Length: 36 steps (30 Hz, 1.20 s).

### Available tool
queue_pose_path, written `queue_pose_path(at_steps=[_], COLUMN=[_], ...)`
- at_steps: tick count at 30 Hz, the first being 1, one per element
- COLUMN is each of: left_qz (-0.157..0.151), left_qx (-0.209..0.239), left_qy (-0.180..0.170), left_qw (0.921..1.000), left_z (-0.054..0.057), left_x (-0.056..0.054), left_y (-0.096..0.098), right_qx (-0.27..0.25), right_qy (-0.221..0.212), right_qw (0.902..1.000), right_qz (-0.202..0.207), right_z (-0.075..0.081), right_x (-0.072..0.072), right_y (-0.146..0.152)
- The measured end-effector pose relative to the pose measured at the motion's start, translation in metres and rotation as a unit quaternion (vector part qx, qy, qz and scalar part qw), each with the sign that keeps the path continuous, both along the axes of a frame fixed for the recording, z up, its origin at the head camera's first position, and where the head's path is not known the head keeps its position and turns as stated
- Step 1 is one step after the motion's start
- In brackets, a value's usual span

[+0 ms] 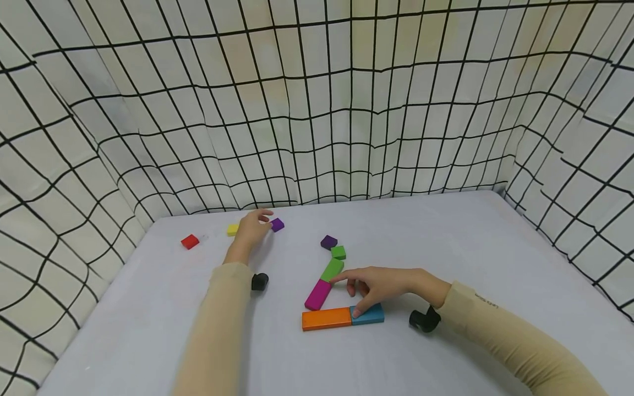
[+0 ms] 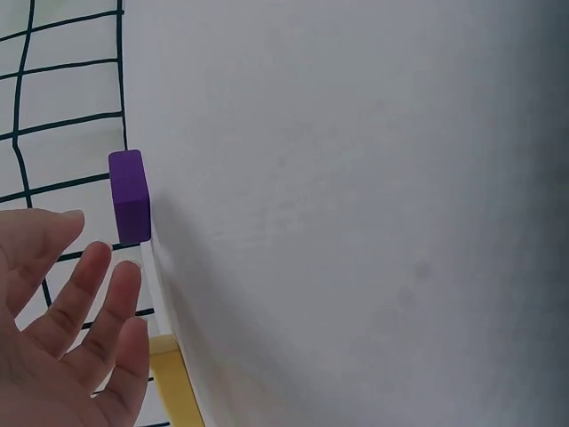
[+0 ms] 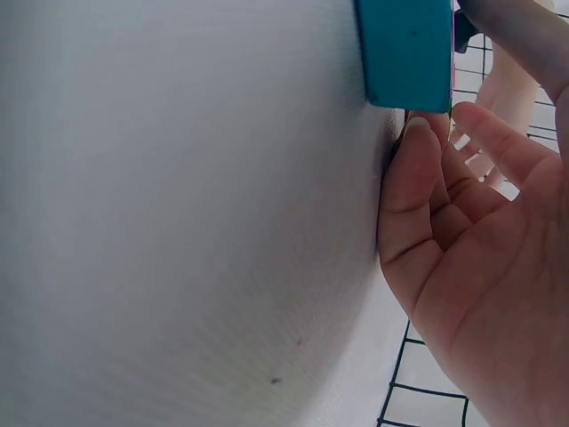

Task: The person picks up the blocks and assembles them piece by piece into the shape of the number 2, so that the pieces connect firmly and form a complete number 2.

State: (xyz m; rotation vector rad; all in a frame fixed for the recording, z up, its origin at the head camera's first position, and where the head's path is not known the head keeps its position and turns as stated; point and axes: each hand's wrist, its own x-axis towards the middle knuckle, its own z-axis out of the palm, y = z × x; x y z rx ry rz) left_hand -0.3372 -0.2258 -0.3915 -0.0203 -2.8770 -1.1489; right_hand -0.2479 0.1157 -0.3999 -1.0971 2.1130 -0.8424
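Note:
My left hand (image 1: 253, 226) is at the back of the table, fingers apart and slightly bent. Just past its fingertips lies a purple block (image 2: 131, 196), with a gap showing in the left wrist view. A yellow block (image 1: 233, 230) is partly hidden behind that hand. My right hand (image 1: 383, 281) reaches over several blocks, its thumb on the blue block (image 1: 372, 314). Its index fingertip is at the joint of the magenta block (image 1: 317, 295) and the long green block (image 1: 332, 269). End to end with the blue one sits an orange block (image 1: 326, 319).
Beyond the long green block are a small green block (image 1: 338, 252) and a dark purple block (image 1: 329, 242). A red block (image 1: 190, 241) lies far left on the white table (image 1: 446, 236). Black-gridded white cloth (image 1: 327, 132) hangs along the back and sides.

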Motion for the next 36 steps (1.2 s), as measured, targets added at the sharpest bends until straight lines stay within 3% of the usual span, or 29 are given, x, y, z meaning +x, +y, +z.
queue_pose_path(at_steps=[9,27,36], left_qz=[-0.02,-0.035,-0.035], left_qx=[-0.02,-0.051,-0.068], left_qy=[-0.053,-0.1,-0.085], left_qw=[0.9982,0.9931,0.9934], left_z=[0.0037,0.0044,0.0023], left_x=[0.0002,-0.0038,-0.0047], left_y=[0.0048,0.0084,0.0094], right_qx=[0.004,0.001,0.003], right_qy=[0.002,-0.001,-0.002], right_qw=[1.0,1.0,1.0], right_qz=[-0.003,-0.004,-0.007], right_z=[-0.0011,-0.0004,-0.0015], right_x=[-0.0002,-0.0009,-0.0002], right_y=[0.0004,0.0011,0.0006])
